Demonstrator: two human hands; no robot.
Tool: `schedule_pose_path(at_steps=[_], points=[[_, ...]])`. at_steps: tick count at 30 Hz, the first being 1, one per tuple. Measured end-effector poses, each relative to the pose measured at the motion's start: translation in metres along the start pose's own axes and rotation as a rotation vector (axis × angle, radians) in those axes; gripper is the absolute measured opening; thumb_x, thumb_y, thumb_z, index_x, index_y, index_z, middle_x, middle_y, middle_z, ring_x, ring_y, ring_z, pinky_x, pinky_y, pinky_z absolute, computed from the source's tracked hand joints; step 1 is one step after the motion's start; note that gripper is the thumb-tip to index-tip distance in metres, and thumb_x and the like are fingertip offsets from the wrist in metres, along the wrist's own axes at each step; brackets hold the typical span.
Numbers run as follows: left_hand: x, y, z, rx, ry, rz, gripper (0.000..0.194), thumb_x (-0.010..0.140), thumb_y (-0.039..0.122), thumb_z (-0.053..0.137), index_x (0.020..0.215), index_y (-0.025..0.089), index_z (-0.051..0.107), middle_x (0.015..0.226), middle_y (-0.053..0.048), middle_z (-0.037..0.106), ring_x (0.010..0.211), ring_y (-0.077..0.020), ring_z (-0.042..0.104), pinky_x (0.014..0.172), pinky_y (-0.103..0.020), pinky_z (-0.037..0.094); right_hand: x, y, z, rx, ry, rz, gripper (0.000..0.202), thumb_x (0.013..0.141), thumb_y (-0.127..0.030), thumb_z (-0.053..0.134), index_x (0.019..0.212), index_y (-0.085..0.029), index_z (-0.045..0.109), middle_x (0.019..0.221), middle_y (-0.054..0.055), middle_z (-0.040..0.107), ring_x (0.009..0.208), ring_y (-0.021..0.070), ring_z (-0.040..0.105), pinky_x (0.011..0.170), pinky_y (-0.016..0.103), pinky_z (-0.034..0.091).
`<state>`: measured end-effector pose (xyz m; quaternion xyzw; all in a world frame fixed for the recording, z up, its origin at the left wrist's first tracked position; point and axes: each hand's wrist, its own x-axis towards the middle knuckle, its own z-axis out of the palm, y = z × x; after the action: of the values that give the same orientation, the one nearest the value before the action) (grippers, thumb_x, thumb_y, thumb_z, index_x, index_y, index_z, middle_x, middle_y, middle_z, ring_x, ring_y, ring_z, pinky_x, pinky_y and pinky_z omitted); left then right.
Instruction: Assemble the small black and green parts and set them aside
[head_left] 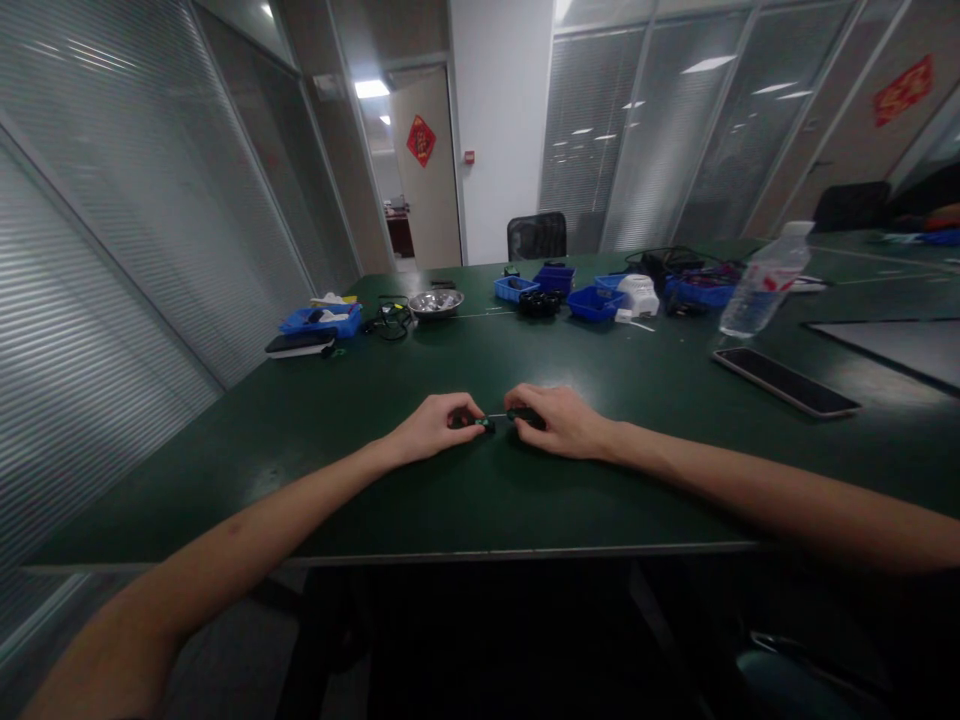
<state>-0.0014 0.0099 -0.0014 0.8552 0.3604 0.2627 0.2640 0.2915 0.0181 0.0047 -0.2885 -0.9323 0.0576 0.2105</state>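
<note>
Both hands meet low over the dark green table (pixel 420 510), a short gap between them. My left hand (pixel 433 428) is closed, pinching a small black part with green on it (pixel 486 425) between thumb and fingertips. Opposite it, my right hand (pixel 559 422) is wrapped round the dark handle of a screwdriver (pixel 497 416). The screwdriver's thin metal shaft points left, toward the small part. Whether its tip touches the part is too small to tell. Most of the handle is hidden in my right fingers.
At the back stand a metal bowl (pixel 436 304), a blue tray (pixel 321 321) and several blue bins (pixel 596 304), with black cables (pixel 540 303). On the right are a water bottle (pixel 765 282), a phone (pixel 784 382) and a laptop-like flat panel (pixel 900 345). The table's front edge (pixel 487 553) runs below my forearms.
</note>
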Motion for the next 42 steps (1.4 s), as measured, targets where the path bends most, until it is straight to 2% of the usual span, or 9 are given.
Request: schedule_pose_path(at_steps=[5, 11, 22, 32, 42], points=[[-0.0066, -0.0007, -0.0059, 0.022, 0.006, 0.038, 0.021, 0.098, 0.043, 0.075, 0.111, 0.026, 0.077, 0.107, -0.009, 0.075, 0.094, -0.0243, 0.068, 0.078, -0.039, 0.051, 0.0002, -0.0006, -0.0013, 0.007, 0.002, -0.026, 0.024, 0.101, -0.032, 0.057, 0.121, -0.021, 0.061, 0.111, 0.008, 0.074, 0.077, 0.0185, 0.064, 0.071, 0.033, 0.043], [-0.0055, -0.0012, -0.0058, 0.030, -0.001, 0.050, 0.020, 0.099, 0.040, 0.075, 0.112, 0.025, 0.076, 0.109, -0.009, 0.075, 0.092, -0.0233, 0.067, 0.080, -0.039, 0.051, -0.0002, -0.0018, -0.0032, 0.012, -0.013, -0.044, 0.024, 0.100, -0.031, 0.057, 0.120, -0.020, 0.062, 0.111, 0.008, 0.073, 0.076, 0.0175, 0.061, 0.069, 0.031, 0.041], [-0.0069, 0.0064, -0.0066, 0.057, -0.022, 0.002, 0.026, 0.102, 0.040, 0.071, 0.113, 0.017, 0.077, 0.106, -0.008, 0.074, 0.092, -0.0199, 0.065, 0.077, -0.030, 0.049, -0.0004, 0.0024, 0.0004, -0.007, -0.014, -0.070, 0.024, 0.100, -0.030, 0.057, 0.121, -0.020, 0.063, 0.111, 0.007, 0.072, 0.076, 0.0173, 0.061, 0.067, 0.030, 0.038], [-0.0069, 0.0080, -0.0081, 0.068, -0.036, 0.007, 0.025, 0.102, 0.038, 0.071, 0.114, 0.017, 0.076, 0.108, -0.008, 0.074, 0.092, -0.0198, 0.065, 0.078, -0.030, 0.049, -0.0007, 0.0021, 0.0007, -0.010, -0.003, -0.075, 0.023, 0.100, -0.029, 0.058, 0.120, -0.019, 0.064, 0.108, 0.006, 0.072, 0.074, 0.0161, 0.059, 0.066, 0.030, 0.037], [-0.0067, 0.0046, -0.0061, 0.064, -0.022, 0.019, 0.028, 0.103, 0.041, 0.070, 0.114, 0.017, 0.076, 0.104, -0.008, 0.073, 0.090, -0.0195, 0.065, 0.075, -0.029, 0.047, -0.0014, 0.0036, -0.0001, -0.044, -0.023, -0.157, 0.025, 0.106, -0.032, 0.056, 0.127, -0.020, 0.061, 0.112, 0.007, 0.069, 0.077, 0.0168, 0.060, 0.065, 0.030, 0.040]])
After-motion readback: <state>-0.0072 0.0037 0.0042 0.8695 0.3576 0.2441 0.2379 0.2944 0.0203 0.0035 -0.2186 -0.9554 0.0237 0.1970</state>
